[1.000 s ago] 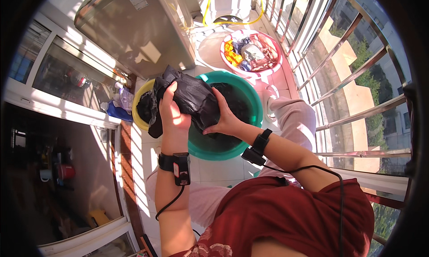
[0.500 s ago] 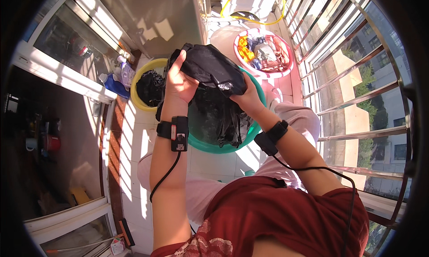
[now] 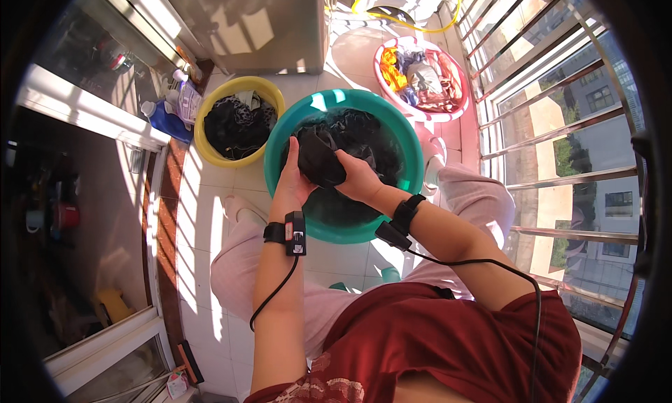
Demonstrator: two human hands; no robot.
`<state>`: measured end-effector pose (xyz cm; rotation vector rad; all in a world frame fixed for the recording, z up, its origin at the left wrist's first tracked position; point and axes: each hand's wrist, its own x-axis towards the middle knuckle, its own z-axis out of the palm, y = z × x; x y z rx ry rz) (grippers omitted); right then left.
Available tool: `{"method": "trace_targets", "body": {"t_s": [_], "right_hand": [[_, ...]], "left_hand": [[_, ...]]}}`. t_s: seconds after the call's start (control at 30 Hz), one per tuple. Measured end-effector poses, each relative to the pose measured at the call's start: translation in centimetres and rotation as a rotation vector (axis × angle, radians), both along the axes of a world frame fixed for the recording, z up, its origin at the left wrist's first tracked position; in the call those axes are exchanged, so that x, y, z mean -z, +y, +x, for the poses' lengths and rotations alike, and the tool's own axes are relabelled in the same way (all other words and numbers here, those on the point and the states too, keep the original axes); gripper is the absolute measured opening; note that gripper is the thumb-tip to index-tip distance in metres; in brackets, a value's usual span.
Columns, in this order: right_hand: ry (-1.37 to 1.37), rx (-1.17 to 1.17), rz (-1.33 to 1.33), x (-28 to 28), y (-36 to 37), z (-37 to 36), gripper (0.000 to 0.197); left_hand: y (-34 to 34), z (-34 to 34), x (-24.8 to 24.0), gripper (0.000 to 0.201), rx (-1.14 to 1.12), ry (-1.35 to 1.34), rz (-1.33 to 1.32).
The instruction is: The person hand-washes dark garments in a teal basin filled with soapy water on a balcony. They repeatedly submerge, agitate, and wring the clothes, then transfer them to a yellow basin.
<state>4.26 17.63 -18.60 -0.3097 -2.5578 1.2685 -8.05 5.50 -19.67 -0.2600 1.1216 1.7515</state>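
Note:
A dark, wet piece of cloth (image 3: 320, 158) is gripped between my two hands, low over a green basin (image 3: 278, 123). My left hand (image 3: 294, 181) holds its left side, thumb pointing up. On its right side, my right hand (image 3: 358, 180) has its fingers closed round the edge. Inside the basin, more dark laundry (image 3: 364, 133) lies in murky water. Each wrist wears a black strap with a small box, and a cable runs from each box.
At the left stands a yellow basin (image 3: 203, 140) of dark clothes, near blue and white detergent bottles (image 3: 166, 123). A pink basin (image 3: 465, 98) with colourful clothes is at the far right. Barred windows (image 3: 560, 179) line the right side; a yellow hose (image 3: 458, 11) lies at the back.
Both hands have come down with the dark cloth, from raised above the green basin to low over it. The cloth is bunched smaller, and more of the basin shows.

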Motion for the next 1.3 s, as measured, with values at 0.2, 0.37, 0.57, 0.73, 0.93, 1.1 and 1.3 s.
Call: {"method": "trace_targets", "body": {"t_s": [0.2, 0.37, 0.57, 0.73, 0.93, 1.1, 1.3], "right_hand": [[-0.349, -0.334, 0.04, 7.9, -4.3, 2.6, 0.052], [-0.442, -0.475, 0.242, 10.6, -0.6, 5.3, 0.085], [-0.654, -0.637, 0.53, 15.4, 3.2, 4.2, 0.091], [-0.762, -0.675, 0.523, 19.8, 2.7, 4.2, 0.089], [-0.945, -0.735, 0.474, 25.3, 2.7, 5.0, 0.064], [-1.197, -0.838, 0.364, 29.8, 1.6, 5.1, 0.049], [-1.02, -0.676, -0.166, 27.1, 3.1, 4.2, 0.058]], "left_hand": [[-3.3, 3.2, 10.5, 0.074, 0.024, 0.357, -0.352], [-4.9, 3.4, 15.7, 0.097, 0.394, 0.917, -0.787], [-2.2, 1.6, 18.5, 0.092, 0.715, 0.9, -0.973], [-1.5, 1.3, 23.3, 0.083, 0.905, 0.87, -1.145], [-1.2, 0.6, 31.9, 0.069, 1.106, 0.595, -1.078], [-0.8, 0.4, 34.7, 0.072, 1.267, 0.971, -1.104], [-0.9, -2.2, 25.9, 0.07, 1.128, 0.401, -0.841]]}}
